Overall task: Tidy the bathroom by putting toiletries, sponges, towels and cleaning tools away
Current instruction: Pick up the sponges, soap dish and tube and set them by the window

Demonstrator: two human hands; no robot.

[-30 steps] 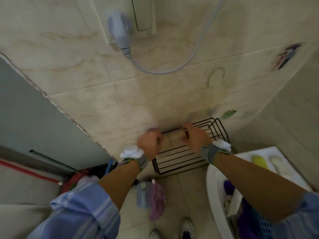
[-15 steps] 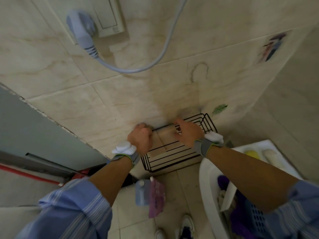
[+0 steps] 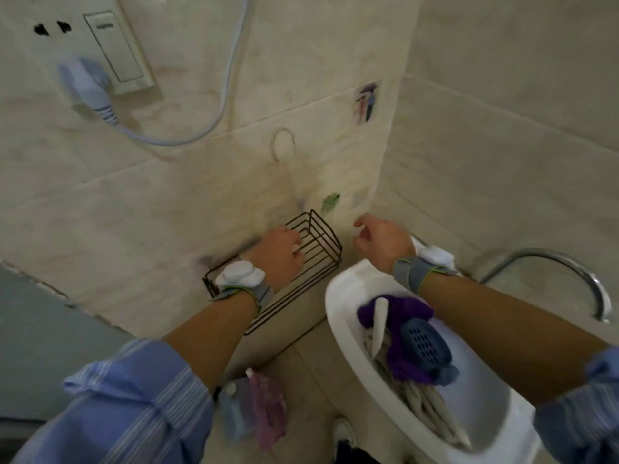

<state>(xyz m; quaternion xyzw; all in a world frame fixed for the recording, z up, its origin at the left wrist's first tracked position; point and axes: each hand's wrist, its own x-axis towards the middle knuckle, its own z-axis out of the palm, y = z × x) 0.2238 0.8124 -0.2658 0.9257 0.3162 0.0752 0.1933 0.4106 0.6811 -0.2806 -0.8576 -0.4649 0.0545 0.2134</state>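
Left hand [image 3: 278, 256]: fingers curled over the upper wires of the rack [image 3: 321, 249] and holding it. The rack sits against the tiled wall [image 3: 167, 212], low, just left of the corner. Right hand [image 3: 385, 242]: free, fingers loosely bent, nothing in it, near the rack's right end but apart from it, above the back rim of the basin [image 3: 341, 296]. No item can be made out in the visible part of the rack. The basin carries a heap of goods: a purple cloth [image 3: 398, 313], a blue case [image 3: 423, 341] with perforations lying on it, and pale cloths [image 3: 422, 403] beneath. A tap [image 3: 569, 266] arches at the right of the basin. On the floor [image 3: 318, 370] below the rack lie a bottle [image 3: 234, 406] and a pink pouch [image 3: 268, 406], touching each other. Assessment: the task is at an early stage. The rack appears to be getting set in place as storage; nothing is yet put away in it, and the basin goods and the two floor items remain to be stowed.
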